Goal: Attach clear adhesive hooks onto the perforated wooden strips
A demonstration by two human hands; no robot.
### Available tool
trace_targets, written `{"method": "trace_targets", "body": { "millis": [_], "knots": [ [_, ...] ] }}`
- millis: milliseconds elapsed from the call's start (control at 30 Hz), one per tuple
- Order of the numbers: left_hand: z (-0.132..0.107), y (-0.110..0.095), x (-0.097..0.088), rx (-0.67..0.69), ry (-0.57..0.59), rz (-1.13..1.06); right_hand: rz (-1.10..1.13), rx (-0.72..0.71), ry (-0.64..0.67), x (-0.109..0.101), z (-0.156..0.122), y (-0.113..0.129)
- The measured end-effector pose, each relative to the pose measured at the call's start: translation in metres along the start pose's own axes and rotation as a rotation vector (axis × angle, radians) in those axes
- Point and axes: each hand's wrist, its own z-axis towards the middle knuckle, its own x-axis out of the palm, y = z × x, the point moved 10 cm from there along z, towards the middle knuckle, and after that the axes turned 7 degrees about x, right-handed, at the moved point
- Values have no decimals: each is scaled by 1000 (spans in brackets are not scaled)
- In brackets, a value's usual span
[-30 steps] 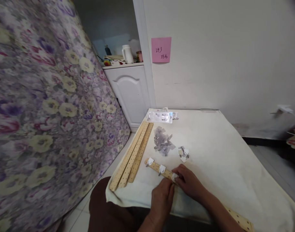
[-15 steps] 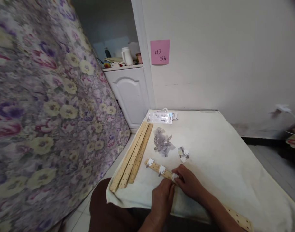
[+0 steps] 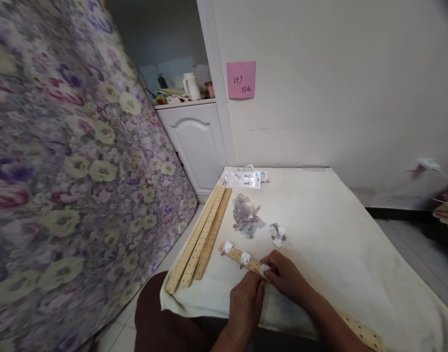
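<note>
A long perforated wooden strip (image 3: 253, 264) lies slantwise before me and passes under my right forearm. Two white tags (image 3: 245, 257) with small metal clips sit on its far-left part. A third white tag (image 3: 264, 270) is on the strip between my hands. My right hand (image 3: 285, 275) is closed, thumb and fingers pinching at this tag from the right. My left hand (image 3: 247, 299) is closed at the strip's near edge, just below the same tag; its fingertips hide what they grip.
Several perforated wooden strips (image 3: 201, 239) lie along the table's left side. Beyond my hands are a heap of clear tabs with metal clips (image 3: 246, 216) and a smaller pile of white tags (image 3: 277, 234). Clear plastic packaging (image 3: 242, 179) lies by the wall. A floral curtain (image 3: 88, 161) hangs left.
The view has shifted very slightly. Both hands stay at the third tag, with no clear movement of tag or strip.
</note>
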Motion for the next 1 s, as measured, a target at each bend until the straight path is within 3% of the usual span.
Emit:
{"method": "trace_targets", "body": {
  "millis": [400,1000],
  "knots": [
    [0,3,-3,-43,-16,19,13,-2,19,-2,0,-3],
    [1,-4,-7,-4,-47,-50,23,4,15,-3,0,-6]
  ]
}}
